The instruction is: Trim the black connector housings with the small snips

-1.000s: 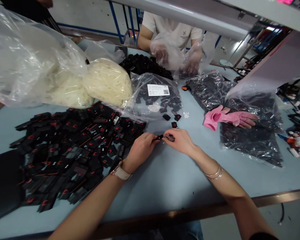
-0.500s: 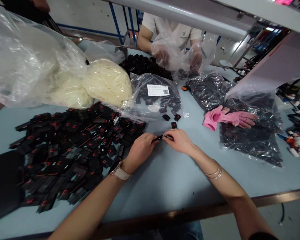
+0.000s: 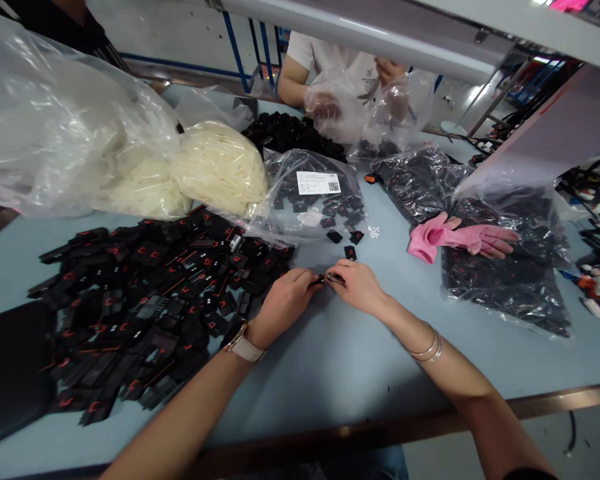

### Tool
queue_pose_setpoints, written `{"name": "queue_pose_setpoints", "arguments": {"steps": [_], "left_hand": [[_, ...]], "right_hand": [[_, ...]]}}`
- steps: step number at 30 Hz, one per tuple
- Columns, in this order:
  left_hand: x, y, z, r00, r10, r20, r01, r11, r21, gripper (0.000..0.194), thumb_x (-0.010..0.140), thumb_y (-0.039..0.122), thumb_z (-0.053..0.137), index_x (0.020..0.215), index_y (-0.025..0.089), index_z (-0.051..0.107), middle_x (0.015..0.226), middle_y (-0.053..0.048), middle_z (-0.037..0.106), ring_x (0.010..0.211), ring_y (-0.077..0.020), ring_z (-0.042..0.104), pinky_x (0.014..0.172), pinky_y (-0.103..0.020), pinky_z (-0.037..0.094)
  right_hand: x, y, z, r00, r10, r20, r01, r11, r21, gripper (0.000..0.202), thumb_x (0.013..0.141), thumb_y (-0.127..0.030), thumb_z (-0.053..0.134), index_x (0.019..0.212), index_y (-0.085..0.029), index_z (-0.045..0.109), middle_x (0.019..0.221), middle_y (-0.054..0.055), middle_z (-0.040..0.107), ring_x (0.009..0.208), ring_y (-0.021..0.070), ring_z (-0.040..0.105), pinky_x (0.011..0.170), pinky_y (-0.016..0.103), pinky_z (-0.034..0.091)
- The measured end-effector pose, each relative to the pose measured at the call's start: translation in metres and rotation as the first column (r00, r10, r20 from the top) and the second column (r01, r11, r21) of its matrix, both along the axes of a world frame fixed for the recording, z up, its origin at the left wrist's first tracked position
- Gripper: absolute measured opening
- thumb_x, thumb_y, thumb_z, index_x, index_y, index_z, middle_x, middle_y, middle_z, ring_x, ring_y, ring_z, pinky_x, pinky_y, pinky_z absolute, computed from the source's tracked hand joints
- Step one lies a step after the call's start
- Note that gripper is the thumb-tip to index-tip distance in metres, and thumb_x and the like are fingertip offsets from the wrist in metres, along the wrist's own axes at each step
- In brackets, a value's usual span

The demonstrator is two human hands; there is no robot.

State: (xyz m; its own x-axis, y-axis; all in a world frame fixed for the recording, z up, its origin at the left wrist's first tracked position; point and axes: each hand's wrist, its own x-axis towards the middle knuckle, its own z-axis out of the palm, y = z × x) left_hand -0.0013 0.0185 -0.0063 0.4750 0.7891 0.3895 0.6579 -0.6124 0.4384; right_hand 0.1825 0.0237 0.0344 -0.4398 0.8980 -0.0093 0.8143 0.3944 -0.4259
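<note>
Low over the table, my left hand [image 3: 286,298] pinches a small black plastic connector [image 3: 319,280]. My right hand [image 3: 359,285] is closed on a small dark piece with a shiny edge [image 3: 335,277], whose kind I cannot make out. The two pieces meet or nearly meet between my fingertips, which partly cover them. Just beyond my right hand lies a black connector with a red clip [image 3: 350,253]. Two more lie by the opening of a clear labelled bag [image 3: 307,223]. Left of my left hand spreads a large pile of black connectors with red clips [image 3: 180,280].
Bags of cream-coloured parts [image 3: 220,167] stand at the back left. A black tray [image 3: 13,373] sits at the left edge. Pink gloves [image 3: 463,238] lie on bags of dark parts [image 3: 505,293] to the right. Across the table, a co-worker [image 3: 345,77] handles a clear bag.
My hands stay together at nearly the same spot, fingers still closed on the small pieces. The co-worker's hand on the right has risen from the bag. The view has shifted slightly.
</note>
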Motion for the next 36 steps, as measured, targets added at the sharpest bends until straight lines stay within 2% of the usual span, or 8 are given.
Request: {"name": "queue_pose_setpoints", "arguments": {"steps": [8, 12, 17, 22, 28, 30, 32, 36], "left_hand": [[0.000, 0.000, 0.000, 1.000, -0.011, -0.024, 0.010, 1.000, -0.017, 0.006, 0.085, 0.018, 0.056, 0.080, 0.015, 0.058, 0.083, -0.007, 0.065, 0.076, -0.0184, 0.061, 0.070, -0.029, 0.051], [0.000, 0.000, 0.001, 1.000, 0.005, -0.027, -0.006, 0.999, -0.049, 0.008, 0.086, 0.020, 0.055, 0.080, 0.016, 0.057, 0.082, -0.006, 0.064, 0.076, -0.0174, 0.060, 0.070, -0.028, 0.049], [0.000, 0.001, 0.000, 0.999, 0.040, -0.020, -0.041, 0.996, -0.075, 0.008, 0.086, 0.021, 0.056, 0.080, 0.016, 0.058, 0.079, -0.005, 0.063, 0.074, -0.0170, 0.060, 0.067, -0.027, 0.048], [0.000, 0.001, -0.002, 0.999, 0.043, -0.026, -0.045, 0.998, -0.054, 0.011, 0.087, 0.019, 0.053, 0.077, 0.016, 0.057, 0.077, -0.005, 0.063, 0.071, -0.0163, 0.059, 0.065, -0.027, 0.046], [0.000, 0.002, 0.000, 0.997, 0.056, -0.055, -0.058, 0.998, -0.031, 0.014, 0.087, 0.020, 0.052, 0.074, 0.017, 0.056, 0.074, -0.004, 0.062, 0.068, -0.0154, 0.058, 0.062, -0.025, 0.044], [-0.001, 0.002, 0.000, 0.997, 0.055, -0.048, -0.057, 0.998, -0.025, 0.015, 0.088, 0.021, 0.051, 0.075, 0.017, 0.056, 0.074, -0.004, 0.062, 0.068, -0.0152, 0.058, 0.062, -0.025, 0.045], [-0.001, 0.002, 0.000, 0.998, 0.051, -0.029, -0.051, 0.999, -0.019, 0.015, 0.088, 0.022, 0.051, 0.075, 0.017, 0.056, 0.073, -0.004, 0.061, 0.067, -0.0155, 0.058, 0.062, -0.026, 0.045], [-0.002, 0.002, 0.001, 0.999, 0.037, -0.020, -0.038, 0.999, -0.015, 0.015, 0.088, 0.024, 0.051, 0.076, 0.017, 0.056, 0.072, -0.004, 0.060, 0.065, -0.0157, 0.057, 0.060, -0.026, 0.045]], "right_hand": [[-0.006, -0.005, 0.010, 0.992, -0.009, 0.126, 0.012, 1.000, -0.019, 0.019, 0.085, -0.019, 0.051, 0.096, -0.017, 0.066, 0.093, 0.006, 0.065, 0.077, 0.0160, 0.060, 0.066, 0.027, 0.040], [-0.004, -0.002, 0.006, 0.996, -0.028, 0.081, 0.030, 0.999, -0.012, 0.018, 0.087, -0.022, 0.052, 0.097, -0.018, 0.066, 0.094, 0.006, 0.065, 0.080, 0.0152, 0.061, 0.069, 0.026, 0.041], [0.006, 0.001, -0.002, 0.998, 0.067, 0.013, -0.067, 0.997, 0.047, 0.023, 0.085, -0.017, 0.053, 0.103, -0.021, 0.066, 0.099, 0.003, 0.066, 0.084, 0.0135, 0.060, 0.071, 0.024, 0.041], [0.003, -0.004, 0.002, 0.980, 0.137, 0.141, -0.148, 0.987, 0.069, 0.025, 0.088, -0.025, 0.050, 0.108, -0.024, 0.065, 0.102, 0.003, 0.065, 0.079, 0.0134, 0.060, 0.065, 0.025, 0.040], [-0.005, -0.007, 0.013, 0.960, 0.122, 0.250, -0.130, 0.991, 0.017, 0.028, 0.089, -0.026, 0.047, 0.111, -0.022, 0.063, 0.101, 0.007, 0.064, 0.075, 0.0153, 0.061, 0.063, 0.027, 0.042], [-0.003, -0.005, 0.011, 0.986, 0.106, 0.129, -0.107, 0.994, 0.002, 0.026, 0.088, -0.023, 0.048, 0.108, -0.021, 0.064, 0.100, 0.007, 0.063, 0.079, 0.0154, 0.061, 0.067, 0.026, 0.043], [-0.001, -0.002, 0.008, 0.993, 0.036, -0.117, -0.036, 0.999, 0.000, 0.023, 0.088, -0.022, 0.047, 0.102, -0.019, 0.066, 0.095, 0.006, 0.064, 0.082, 0.0144, 0.060, 0.072, 0.026, 0.045], [0.004, 0.001, 0.002, 0.773, -0.206, -0.600, 0.219, 0.974, -0.052, 0.036, 0.094, -0.036, 0.033, 0.094, -0.019, 0.065, 0.089, 0.005, 0.064, 0.078, 0.0123, 0.058, 0.073, 0.026, 0.047]]}}
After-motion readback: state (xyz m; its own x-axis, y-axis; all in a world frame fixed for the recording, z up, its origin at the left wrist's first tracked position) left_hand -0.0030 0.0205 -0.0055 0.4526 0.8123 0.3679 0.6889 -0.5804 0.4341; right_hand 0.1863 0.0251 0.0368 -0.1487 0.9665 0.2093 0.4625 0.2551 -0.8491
